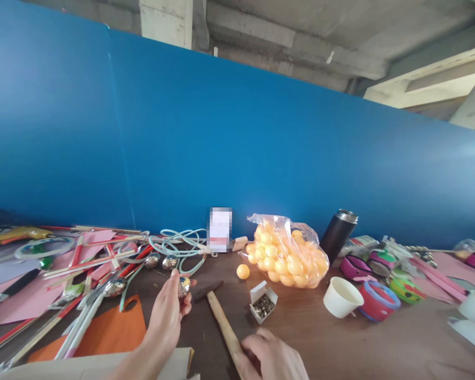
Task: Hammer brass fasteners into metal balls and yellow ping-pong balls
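My left hand [167, 311] is closed around a shiny silver ball [184, 286], pinched between thumb and fingers above the table. To its right, a hammer [225, 323] with a wooden handle and dark head lies at a slant. My right hand [275, 354] has its curled fingers on the lower part of that handle. Just beyond my right hand stands a small open box [263, 305] filled with small metal pieces. More shiny silver balls [169, 262] sit behind my left hand, near coiled pale tubing [178, 243].
A clear bag of orange balls [287, 258] stands at the back, with one loose orange ball [243, 272] beside it. Right of it are a black bottle [338, 235], a white paper cup [342, 298] and colourful pouches. Sticks, paper and an orange sheet [111, 330] clutter the left.
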`<state>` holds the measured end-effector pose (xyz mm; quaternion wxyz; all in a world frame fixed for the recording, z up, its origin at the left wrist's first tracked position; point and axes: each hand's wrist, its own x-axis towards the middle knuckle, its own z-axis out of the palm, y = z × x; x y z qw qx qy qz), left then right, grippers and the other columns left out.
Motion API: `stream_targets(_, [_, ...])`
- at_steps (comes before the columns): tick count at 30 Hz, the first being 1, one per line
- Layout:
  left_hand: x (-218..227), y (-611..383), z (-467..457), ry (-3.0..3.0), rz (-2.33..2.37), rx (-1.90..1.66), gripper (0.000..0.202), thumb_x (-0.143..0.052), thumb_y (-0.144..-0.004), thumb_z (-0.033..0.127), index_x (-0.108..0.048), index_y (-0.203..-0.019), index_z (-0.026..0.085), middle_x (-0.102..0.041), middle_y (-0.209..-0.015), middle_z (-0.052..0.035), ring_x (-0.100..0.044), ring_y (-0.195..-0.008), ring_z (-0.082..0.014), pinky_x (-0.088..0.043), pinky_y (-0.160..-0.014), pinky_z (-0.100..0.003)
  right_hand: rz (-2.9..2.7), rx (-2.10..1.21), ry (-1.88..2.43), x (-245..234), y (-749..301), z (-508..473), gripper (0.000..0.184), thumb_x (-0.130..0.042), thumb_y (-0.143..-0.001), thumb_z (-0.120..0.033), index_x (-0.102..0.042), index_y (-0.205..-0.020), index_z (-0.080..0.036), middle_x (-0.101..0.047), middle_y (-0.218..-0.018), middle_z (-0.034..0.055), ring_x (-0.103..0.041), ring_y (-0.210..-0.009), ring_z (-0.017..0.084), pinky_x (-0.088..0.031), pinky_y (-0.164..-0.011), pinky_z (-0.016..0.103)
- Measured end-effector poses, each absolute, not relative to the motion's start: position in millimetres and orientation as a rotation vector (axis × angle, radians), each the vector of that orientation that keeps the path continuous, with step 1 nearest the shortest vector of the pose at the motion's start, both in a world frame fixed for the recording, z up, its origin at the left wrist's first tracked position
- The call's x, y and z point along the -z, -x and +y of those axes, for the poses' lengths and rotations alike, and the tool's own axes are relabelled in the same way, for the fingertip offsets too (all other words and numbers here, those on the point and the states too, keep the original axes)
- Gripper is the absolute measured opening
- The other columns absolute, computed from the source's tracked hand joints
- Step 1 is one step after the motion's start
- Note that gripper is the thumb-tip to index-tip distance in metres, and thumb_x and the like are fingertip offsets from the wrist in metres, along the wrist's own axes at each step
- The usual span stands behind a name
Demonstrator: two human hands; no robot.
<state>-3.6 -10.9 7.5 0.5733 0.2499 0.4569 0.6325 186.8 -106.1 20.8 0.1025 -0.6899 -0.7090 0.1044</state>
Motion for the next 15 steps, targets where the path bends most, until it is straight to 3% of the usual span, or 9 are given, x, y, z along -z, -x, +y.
stream_targets(3, [-7, 3, -11, -0.608, 1.081, -1.48, 0.043, -0.058, -0.069, 0.056, -0.057, -0.087, 0.016, -0.06, -0.075, -0.0023, -0.04, -0.044, -0.0058, -0.027, -0.039, -0.021, -1.965, -0.165, 1.918, -27, -201, -100, 0.027, -0.039, -0.087, -0.031, -0.062, -0.073, -0.027, -0.063, -0.078, -0.001, -0.062, -0.072, 0.014, -0.042, -0.063, 0.021])
stream_targets(7, [-7, 2, -12, -0.621, 1.09, -1.475, 0.045, -0.059, -0.067, 0.057, -0.057, -0.087, 0.017, -0.059, -0.074, -0.001, -0.04, -0.044, -0.0061, -0.027, -0.038, -0.021, -1.762, -0.031, 1.964, -30, -224, -87, 0.023, -0.038, -0.089, -0.029, -0.061, -0.088, -0.029, -0.062, -0.087, -0.0015, -0.061, -0.079, 0.014, -0.042, -0.065, 0.023])
stream_targets(15, [-9, 1, -11, -0.597, 1.077, -1.464, 0.047, -0.063, -0.063, 0.055, -0.057, -0.087, 0.015, -0.06, -0.072, -0.0016, -0.041, -0.042, -0.006, -0.027, -0.036, -0.021, -1.878, 0.05, 2.115, -28, -223, -69, 0.016, -0.048, -0.083, -0.027, -0.062, -0.074, -0.028, -0.058, -0.079, -0.0034, -0.06, -0.072, 0.012, -0.033, -0.054, 0.021])
